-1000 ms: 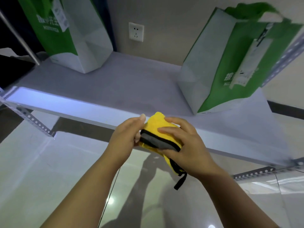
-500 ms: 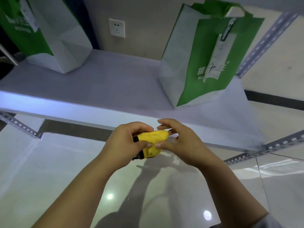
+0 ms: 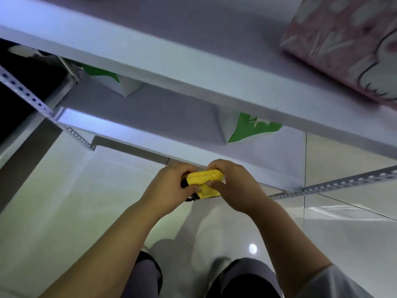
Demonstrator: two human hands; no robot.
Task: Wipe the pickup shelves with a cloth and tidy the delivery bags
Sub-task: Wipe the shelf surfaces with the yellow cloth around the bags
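Pale glossy floor tiles (image 3: 64, 201) stretch under the lower shelf (image 3: 161, 117) of a white rack. Just in front of that shelf's front edge I hold a bunched yellow cloth (image 3: 204, 178) with dark trim, off the shelf and above the floor. My left hand (image 3: 169, 186) grips its left end with curled fingers. My right hand (image 3: 234, 186) pinches its right end, and the two hands nearly touch. On the lower shelf, a green-and-white delivery bag (image 3: 249, 127) stands toward the right end and a second delivery bag (image 3: 111, 79) toward the back left. Both are partly hidden by the upper shelf (image 3: 193, 50). A blurred pink patterned package (image 3: 343, 44) lies there, above the lower shelf's right end. A perforated metal rail (image 3: 343, 182) meets the lower shelf's front right corner.
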